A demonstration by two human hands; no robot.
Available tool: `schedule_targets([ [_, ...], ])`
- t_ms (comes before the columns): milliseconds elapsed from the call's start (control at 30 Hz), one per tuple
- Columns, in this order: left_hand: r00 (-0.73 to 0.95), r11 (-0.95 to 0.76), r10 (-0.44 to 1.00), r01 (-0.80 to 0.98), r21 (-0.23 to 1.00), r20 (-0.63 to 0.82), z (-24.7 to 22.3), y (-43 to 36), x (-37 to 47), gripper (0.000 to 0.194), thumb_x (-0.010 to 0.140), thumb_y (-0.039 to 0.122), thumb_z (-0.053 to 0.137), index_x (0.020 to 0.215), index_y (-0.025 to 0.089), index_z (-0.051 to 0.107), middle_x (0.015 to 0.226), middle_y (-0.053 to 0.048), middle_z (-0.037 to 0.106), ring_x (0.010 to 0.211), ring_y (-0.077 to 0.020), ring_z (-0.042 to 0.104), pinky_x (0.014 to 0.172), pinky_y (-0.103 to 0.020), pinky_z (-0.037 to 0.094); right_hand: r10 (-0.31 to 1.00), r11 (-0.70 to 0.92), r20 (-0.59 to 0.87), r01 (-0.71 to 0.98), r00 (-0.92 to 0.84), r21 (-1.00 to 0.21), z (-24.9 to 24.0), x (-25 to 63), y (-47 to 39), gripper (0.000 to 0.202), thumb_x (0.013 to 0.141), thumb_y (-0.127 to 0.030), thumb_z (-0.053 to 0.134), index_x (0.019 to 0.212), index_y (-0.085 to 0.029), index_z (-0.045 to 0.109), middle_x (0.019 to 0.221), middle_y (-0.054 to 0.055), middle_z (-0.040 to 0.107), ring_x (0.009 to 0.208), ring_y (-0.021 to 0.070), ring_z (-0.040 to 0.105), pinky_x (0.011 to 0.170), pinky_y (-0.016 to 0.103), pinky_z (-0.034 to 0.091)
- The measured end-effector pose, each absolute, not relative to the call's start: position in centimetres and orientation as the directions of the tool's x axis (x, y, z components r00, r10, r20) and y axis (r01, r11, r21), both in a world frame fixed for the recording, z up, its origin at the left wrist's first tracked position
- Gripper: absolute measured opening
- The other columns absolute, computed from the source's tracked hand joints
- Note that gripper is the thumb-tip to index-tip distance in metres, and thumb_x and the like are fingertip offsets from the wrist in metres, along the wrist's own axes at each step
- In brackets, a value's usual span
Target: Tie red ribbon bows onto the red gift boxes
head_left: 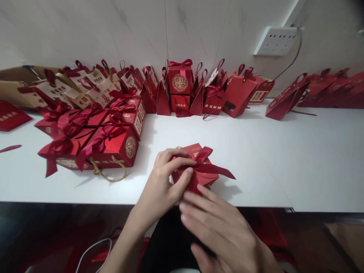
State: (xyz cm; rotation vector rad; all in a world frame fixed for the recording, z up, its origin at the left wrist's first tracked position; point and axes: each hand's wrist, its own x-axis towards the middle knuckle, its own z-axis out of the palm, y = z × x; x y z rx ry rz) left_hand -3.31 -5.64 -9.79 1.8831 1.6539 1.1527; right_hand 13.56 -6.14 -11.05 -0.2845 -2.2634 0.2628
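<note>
A small red gift box (199, 178) with gold lettering lies near the front edge of the white table, a dark red ribbon (214, 169) tied across its top. My left hand (167, 178) rests over the box's left side, its thumb and index finger closed on the ribbon near the knot. One ribbon loop and a long tail point right. Just in front of the box is my right hand (222, 223), fingers stretched out and slightly apart, fingertips at the box's near side. Whether they touch it I cannot tell. The left part of the box is hidden by my hand.
Finished-looking red boxes with bows (113, 146) stand at the left, one with a gold rope handle (109, 176). A row of red gift boxes (240, 93) lines the wall. A cardboard box (13, 85) sits far left; a power strip (275, 41) hangs on the wall.
</note>
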Motion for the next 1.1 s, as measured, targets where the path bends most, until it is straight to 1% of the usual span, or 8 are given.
schedule_targets([
  [100, -0.039, -0.217, 0.95, 0.628, 0.747, 0.309, -9.8, -5.7, -3.1, 0.017, 0.086, 0.026, 0.052, 0.096, 0.024, 0.065, 0.108, -0.006, 0.056, 0.107, -0.0217, 0.05, 0.092, -0.04, 0.043, 0.404, 0.886, 0.726, 0.042, -0.556, -0.461, -10.3, 14.8, -6.4, 0.025, 0.09, -0.013, 0.041, 0.09, -0.019, 0.065, 0.069, 0.0, 0.072, 0.073, 0.0137, 0.069, 0.082, 0.03, 0.057],
  [200, -0.029, -0.227, 0.947, 0.64, 0.734, 0.319, -9.8, -5.8, -2.9, 0.016, 0.082, 0.024, 0.057, 0.097, 0.024, 0.063, 0.112, -0.006, 0.053, 0.11, -0.0225, 0.049, 0.096, -0.042, 0.041, 0.669, 0.743, 0.715, 0.167, -0.202, -0.648, -9.9, 15.4, -4.4, 0.024, 0.091, -0.02, 0.041, 0.08, -0.021, 0.062, 0.064, 0.0, 0.065, 0.062, 0.0146, 0.063, 0.066, 0.03, 0.054],
  [267, -0.013, -0.239, 0.945, 0.653, 0.719, 0.326, -9.9, -5.9, -2.9, 0.02, 0.08, 0.023, 0.06, 0.099, 0.026, 0.063, 0.116, -0.006, 0.051, 0.114, -0.0234, 0.047, 0.099, -0.044, 0.04, 0.813, 0.566, 0.579, 0.322, -0.064, -0.759, -9.8, 15.0, -2.1, 0.015, 0.088, -0.027, 0.05, 0.08, -0.022, 0.061, 0.07, 0.001, 0.064, 0.066, 0.0162, 0.061, 0.063, 0.03, 0.05],
  [367, 0.022, -0.245, 0.952, 0.658, 0.712, 0.307, -9.9, -6.1, -3.1, 0.026, 0.077, 0.025, 0.063, 0.103, 0.028, 0.061, 0.122, -0.006, 0.048, 0.12, -0.0252, 0.042, 0.102, -0.046, 0.037, 0.937, 0.346, 0.3, 0.369, -0.178, -0.863, -10.3, 13.7, 1.2, 0.024, 0.082, -0.041, 0.057, 0.091, -0.019, 0.058, 0.076, 0.003, 0.062, 0.071, 0.0167, 0.06, 0.064, 0.029, 0.048],
  [567, 0.069, -0.267, 0.958, 0.573, 0.775, 0.279, -10.3, -6.5, -3.5, 0.045, 0.075, 0.032, 0.066, 0.118, 0.031, 0.052, 0.134, -0.006, 0.038, 0.13, -0.025, 0.032, 0.108, -0.043, 0.03, 0.924, 0.14, 0.085, 0.122, -0.374, -0.983, -11.4, 12.0, 2.7, 0.026, 0.078, -0.041, 0.06, 0.072, -0.017, 0.055, 0.069, 0.0, 0.058, 0.063, 0.0115, 0.054, 0.06, 0.025, 0.045],
  [667, -0.148, -0.246, 0.928, 0.445, 0.861, 0.341, -11.4, -6.6, -3.4, 0.047, 0.082, 0.04, 0.057, 0.125, 0.028, 0.043, 0.134, -0.008, 0.039, 0.129, -0.0241, 0.034, 0.107, -0.042, 0.03, 0.927, 0.076, 0.057, 0.037, -0.37, -0.996, -11.7, 11.9, 2.3, 0.025, 0.077, -0.04, 0.061, 0.07, -0.016, 0.055, 0.067, -0.001, 0.057, 0.06, 0.0104, 0.053, 0.056, 0.023, 0.043],
  [800, -0.495, -0.009, 0.847, 0.354, 0.935, 0.195, -12.3, -6.5, -3.2, 0.027, 0.086, 0.045, 0.046, 0.101, 0.022, 0.049, 0.104, -0.006, 0.053, 0.102, -0.0215, 0.052, 0.09, -0.038, 0.041, 0.94, 0.071, 0.068, -0.004, -0.334, -0.997, -12.1, 11.9, 1.9, 0.025, 0.076, -0.039, 0.062, 0.07, -0.016, 0.055, 0.067, -0.001, 0.058, 0.06, 0.0105, 0.053, 0.055, 0.023, 0.043],
  [1100, -0.463, 0.028, 0.878, 0.304, 0.952, 0.122, -11.2, -6.3, -2.6, 0.025, 0.088, 0.038, 0.046, 0.071, 0.019, 0.046, 0.073, 0.001, 0.05, 0.075, -0.0143, 0.051, 0.067, -0.024, 0.041, 0.962, 0.169, 0.17, -0.022, -0.213, -0.985, -12.5, 11.4, 0.4, 0.022, 0.081, -0.036, 0.06, 0.069, -0.018, 0.054, 0.064, -0.003, 0.056, 0.058, 0.0089, 0.051, 0.055, 0.021, 0.042],
])
